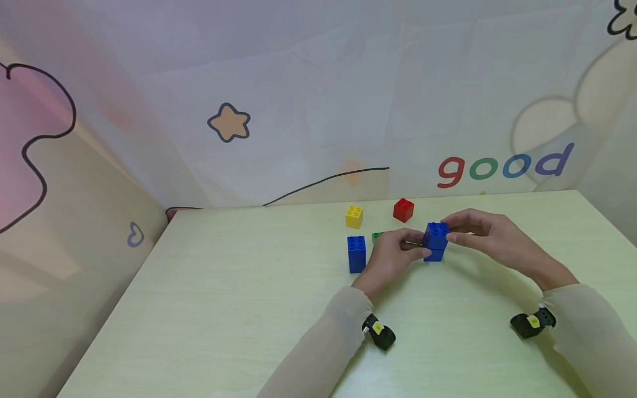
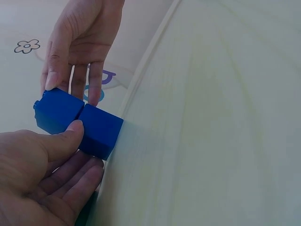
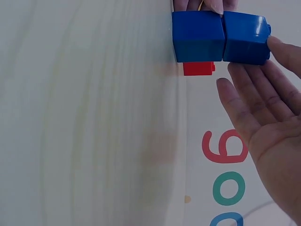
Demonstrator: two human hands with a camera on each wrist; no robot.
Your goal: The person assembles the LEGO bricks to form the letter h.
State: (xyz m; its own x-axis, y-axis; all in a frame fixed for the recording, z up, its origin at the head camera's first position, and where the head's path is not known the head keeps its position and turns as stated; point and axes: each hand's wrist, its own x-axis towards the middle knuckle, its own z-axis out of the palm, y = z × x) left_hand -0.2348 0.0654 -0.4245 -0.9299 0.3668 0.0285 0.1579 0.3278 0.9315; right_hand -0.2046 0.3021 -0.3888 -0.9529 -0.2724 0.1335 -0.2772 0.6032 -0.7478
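Note:
Two blue toy building bricks stand one on top of the other, a thin seam between them; the upper brick (image 1: 436, 236) shows studs on top. My left hand (image 1: 390, 258) pinches the lower brick (image 2: 102, 132) between thumb and fingers, its thumb close to the seam. On the other side, my right hand (image 1: 497, 239) grips the upper brick near its studded top with thumb and fingers. Just behind the left hand, a green brick (image 1: 376, 236) is mostly hidden. Left of that hand stands another, taller blue block (image 1: 356, 255).
A yellow brick (image 1: 354, 217) and a red brick (image 1: 403, 210) sit farther back on the pale wooden table (image 1: 224, 309). Behind the table hangs a printed backdrop (image 1: 308, 110) with a star and coloured letters. Each wrist wears a small black camera.

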